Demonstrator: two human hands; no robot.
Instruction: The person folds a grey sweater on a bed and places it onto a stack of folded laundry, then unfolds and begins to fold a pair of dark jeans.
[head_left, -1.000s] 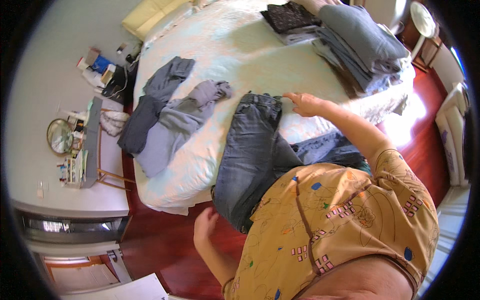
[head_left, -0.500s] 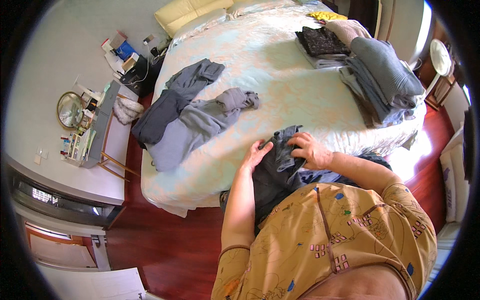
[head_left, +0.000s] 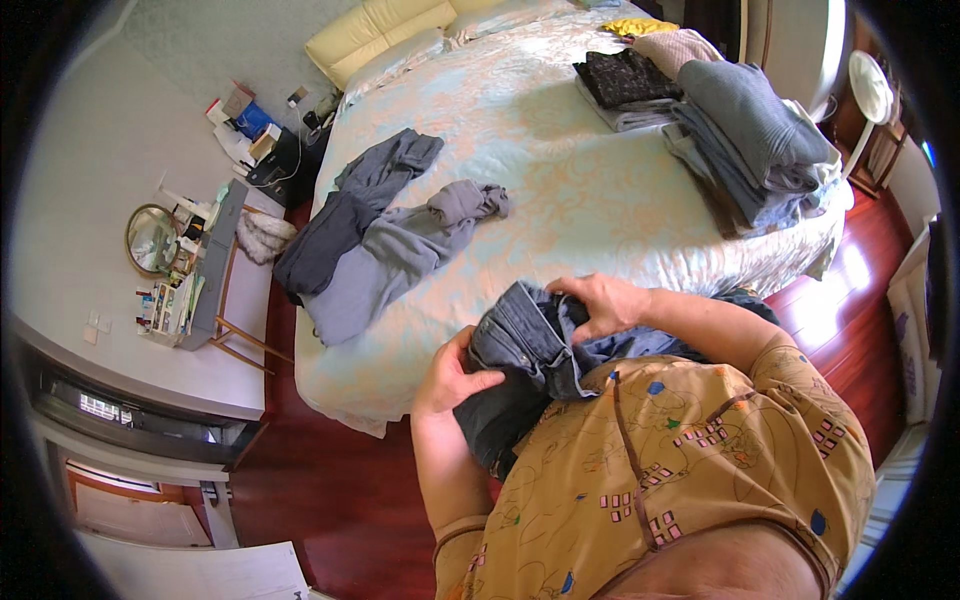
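1. The left hand [head_left: 452,375] is gripping the lower left edge of a pair of blue jeans [head_left: 520,365], with the fingers curled around the denim and the thumb lying on top.
2. The right hand [head_left: 603,303] is pressing down on the upper fold of the jeans, its fingers clenched on the waistband area.
3. The jeans are lying bunched at the near edge of the bed [head_left: 560,200], partly hanging over the side, just in front of the person's yellow patterned shirt [head_left: 680,470].
4. A grey garment [head_left: 400,255] and a dark grey garment [head_left: 345,210] are lying spread out on the left part of the bed, well apart from both hands.
5. A stack of folded clothes [head_left: 745,140] is sitting on the far right part of the bed.
6. A side table with a round mirror [head_left: 150,240] is standing by the wall, left of the bed.
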